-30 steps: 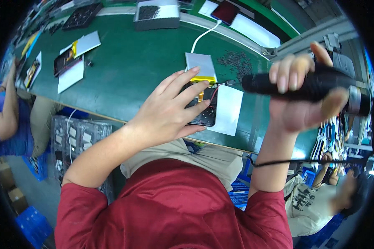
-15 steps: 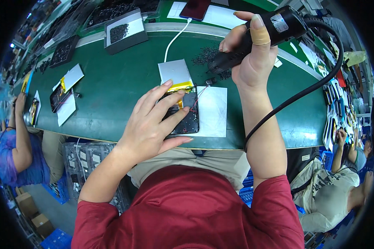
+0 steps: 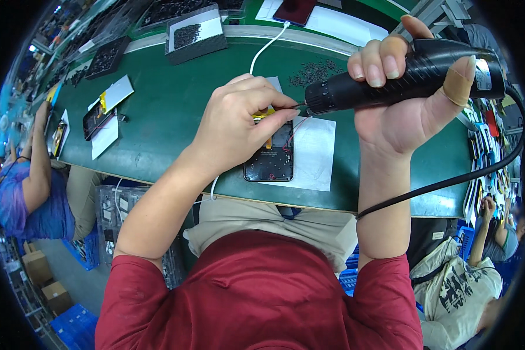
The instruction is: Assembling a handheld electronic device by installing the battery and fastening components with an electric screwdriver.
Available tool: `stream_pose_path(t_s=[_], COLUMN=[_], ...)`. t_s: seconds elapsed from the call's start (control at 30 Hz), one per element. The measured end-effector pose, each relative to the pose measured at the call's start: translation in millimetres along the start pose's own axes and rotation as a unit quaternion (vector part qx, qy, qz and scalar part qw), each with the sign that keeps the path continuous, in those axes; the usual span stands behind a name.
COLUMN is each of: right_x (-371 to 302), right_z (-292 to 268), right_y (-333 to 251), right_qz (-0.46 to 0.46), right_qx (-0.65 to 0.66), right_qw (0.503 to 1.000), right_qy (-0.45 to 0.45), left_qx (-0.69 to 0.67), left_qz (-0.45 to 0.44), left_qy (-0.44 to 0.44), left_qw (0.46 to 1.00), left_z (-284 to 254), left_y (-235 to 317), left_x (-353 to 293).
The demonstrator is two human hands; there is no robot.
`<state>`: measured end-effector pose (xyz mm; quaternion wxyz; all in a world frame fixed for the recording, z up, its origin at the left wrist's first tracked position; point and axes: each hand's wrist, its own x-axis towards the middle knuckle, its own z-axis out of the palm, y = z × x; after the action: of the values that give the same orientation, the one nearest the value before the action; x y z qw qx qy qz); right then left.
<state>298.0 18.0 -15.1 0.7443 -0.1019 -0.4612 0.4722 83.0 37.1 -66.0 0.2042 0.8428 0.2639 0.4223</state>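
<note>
My right hand (image 3: 399, 119) grips a black electric screwdriver (image 3: 402, 79), held level with its nose to the left and its cable looping down the right forearm. My left hand (image 3: 236, 119) pinches thumb and forefinger together right at the thin bit; whatever small thing is between the fingertips is too small to make out. Under that hand lies an opened black phone (image 3: 268, 167), its inner parts bare, with thin red wires at its upper right. A white sheet (image 3: 315, 154) lies beneath it. My left hand mostly hides the silver battery and its yellow tape.
Small black screws (image 3: 315, 72) lie scattered beyond the phone. A grey box (image 3: 197, 51) of black bits stands at the back. Another opened phone (image 3: 97, 121) sits to the left. A white cable (image 3: 268, 44) leads to a dark phone (image 3: 294, 11). Co-workers sit on both sides.
My left hand has risen off the phone and closed into a pinch at the screwdriver's tip. The screwdriver has swung level, and my right hand has moved right. The view has shifted slightly.
</note>
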Motion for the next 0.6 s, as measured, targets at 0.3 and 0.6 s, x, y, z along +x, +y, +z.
stream_pose_path(t_s=[0.3, 0.6], right_x=[-5.0, -8.6], right_z=[13.2, 36.0], right_y=[2.9, 1.6], right_qz=[-0.002, -0.001], right_qx=[-0.010, -0.089], right_qw=[1.000, 0.994], right_qy=[-0.026, -0.071], left_qx=[0.016, 0.000], left_qz=[0.011, 0.004], left_qy=[0.028, 0.027], left_qw=[0.999, 1.000], left_z=[1.5, -5.8], left_y=[-1.7, -4.2], left_x=[-7.0, -16.1])
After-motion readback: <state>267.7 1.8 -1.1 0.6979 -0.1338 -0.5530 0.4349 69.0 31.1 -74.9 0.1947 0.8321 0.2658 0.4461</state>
